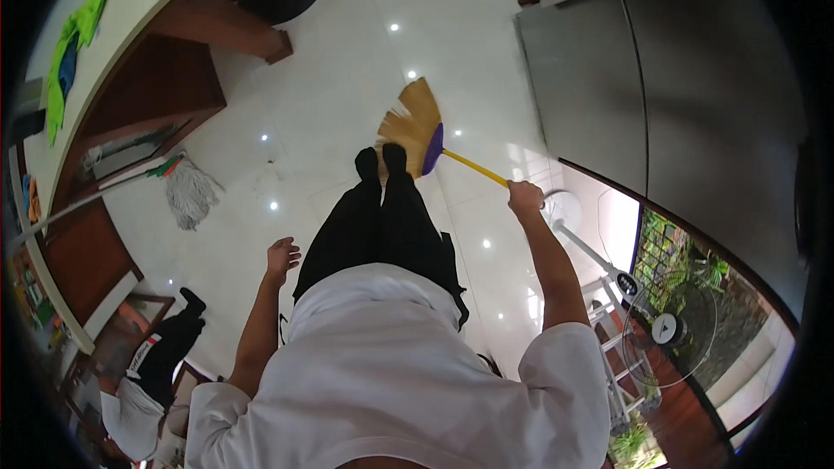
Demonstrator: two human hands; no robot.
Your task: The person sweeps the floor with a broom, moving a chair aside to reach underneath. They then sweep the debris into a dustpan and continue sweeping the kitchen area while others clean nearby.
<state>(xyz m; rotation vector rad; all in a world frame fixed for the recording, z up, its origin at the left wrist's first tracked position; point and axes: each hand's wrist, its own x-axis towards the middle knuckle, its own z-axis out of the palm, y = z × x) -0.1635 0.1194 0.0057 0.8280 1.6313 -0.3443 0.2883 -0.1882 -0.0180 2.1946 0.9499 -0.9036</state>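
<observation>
Broom (423, 128) with straw bristles, a purple collar and a yellow handle slants across the glossy white floor (347, 61), its bristle head just beside the person's dark-socked feet (382, 161) and its handle running toward the steel refrigerator (678, 78) side. The right hand (524, 197) is wrapped in a fist around the upper end of that handle, arm stretched forward. The left hand (282, 256) hangs free beside the dark trousers, fingers loosely spread and slightly curled, holding nothing. A mop (187, 191) lies on the floor near the wooden counter (130, 43), where a green cloth (74, 43) rests near the counter's edge. A standing fan (660, 330) leans near the doorway.
</observation>
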